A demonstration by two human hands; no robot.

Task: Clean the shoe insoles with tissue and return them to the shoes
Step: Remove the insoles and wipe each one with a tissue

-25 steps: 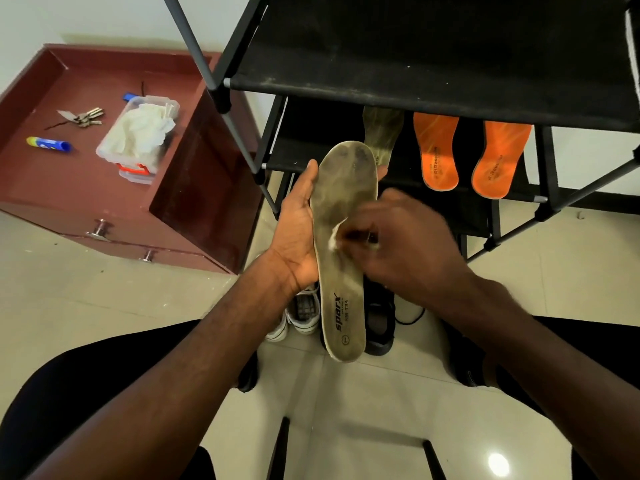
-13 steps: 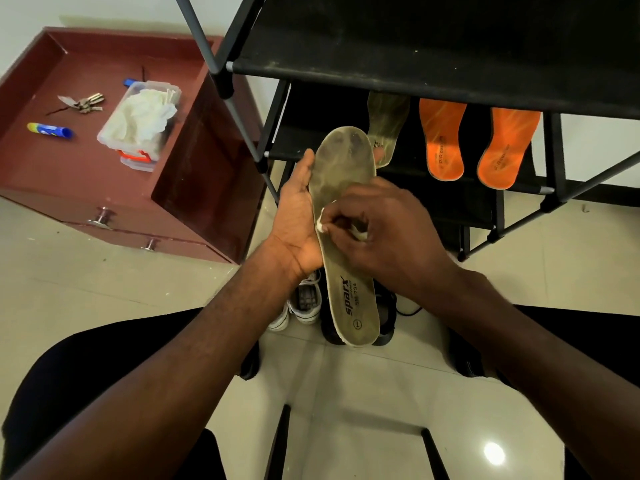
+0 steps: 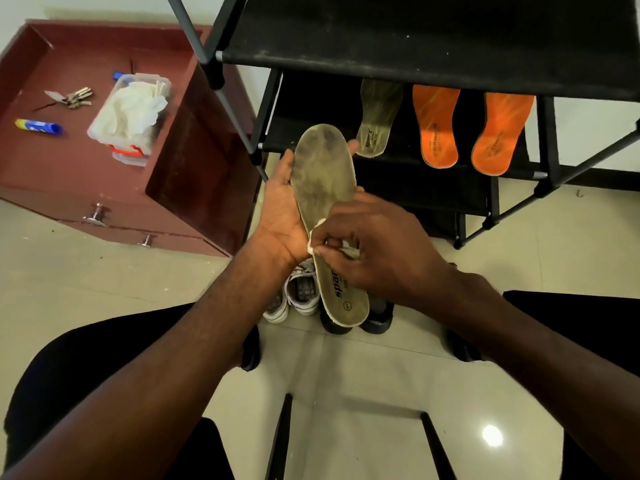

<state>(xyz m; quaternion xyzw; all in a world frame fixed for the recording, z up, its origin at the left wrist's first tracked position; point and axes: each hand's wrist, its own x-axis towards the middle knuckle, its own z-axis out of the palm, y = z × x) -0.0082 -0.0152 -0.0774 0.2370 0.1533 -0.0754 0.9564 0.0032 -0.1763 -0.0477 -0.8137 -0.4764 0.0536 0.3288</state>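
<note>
A shiny pale floor (image 3: 381, 393) with one bright light spot. A black rack (image 3: 415, 36) stands beside a low red-brown cabinet (image 3: 194, 168).

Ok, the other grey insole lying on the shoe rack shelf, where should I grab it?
Pinch the heel end of the grey insole from the front. It lies flat on the shelf with its heel at the open edge, its toe back under the upper shelf, and an orange insole lies close beside it.
</note>
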